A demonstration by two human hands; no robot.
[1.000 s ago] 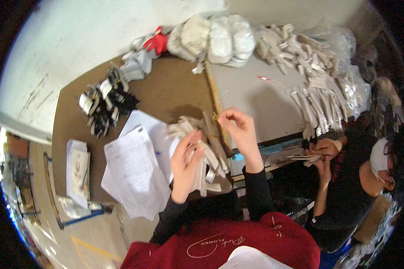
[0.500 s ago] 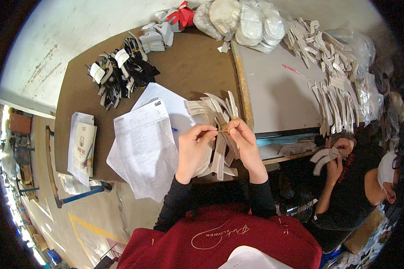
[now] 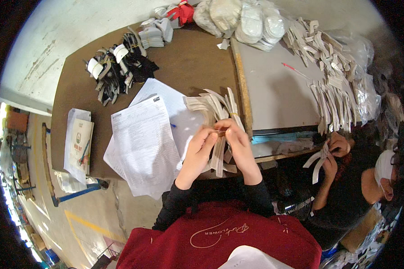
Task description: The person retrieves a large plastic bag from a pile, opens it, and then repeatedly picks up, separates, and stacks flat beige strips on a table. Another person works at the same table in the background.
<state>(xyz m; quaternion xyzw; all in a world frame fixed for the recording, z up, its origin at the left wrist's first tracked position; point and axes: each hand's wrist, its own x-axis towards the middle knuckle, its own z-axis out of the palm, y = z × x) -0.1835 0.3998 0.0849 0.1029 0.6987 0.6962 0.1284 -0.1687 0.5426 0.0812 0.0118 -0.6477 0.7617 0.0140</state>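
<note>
The left hand (image 3: 195, 153) and the right hand (image 3: 239, 145) meet over the near edge of the brown worktop (image 3: 194, 56), close to its right-hand corner. Thumbs and fingertips of both are pinched together on a thin band (image 3: 219, 132), mostly hidden by the fingers. Directly beneath the hands lies a loose bunch of pale strips (image 3: 217, 157), fanning out toward the far edge and reaching the near one.

Just left of the strips, printed sheets (image 3: 143, 139) overlap, hanging past the near edge. A booklet (image 3: 81, 145) lies by the left edge, and dark bundles (image 3: 121, 67) wrapped with white bands sit toward the far left corner. A grey stack (image 3: 151, 36) and a red cloth (image 3: 183, 13) are at the far edge.

On the adjoining grey worktop (image 3: 274, 92) are a red pen (image 3: 294, 69), a heap of strips (image 3: 318, 49) and, along the near edge, a row of strips (image 3: 334, 105). Below that edge, a co-worker's hands (image 3: 332, 157) hold more strips.
</note>
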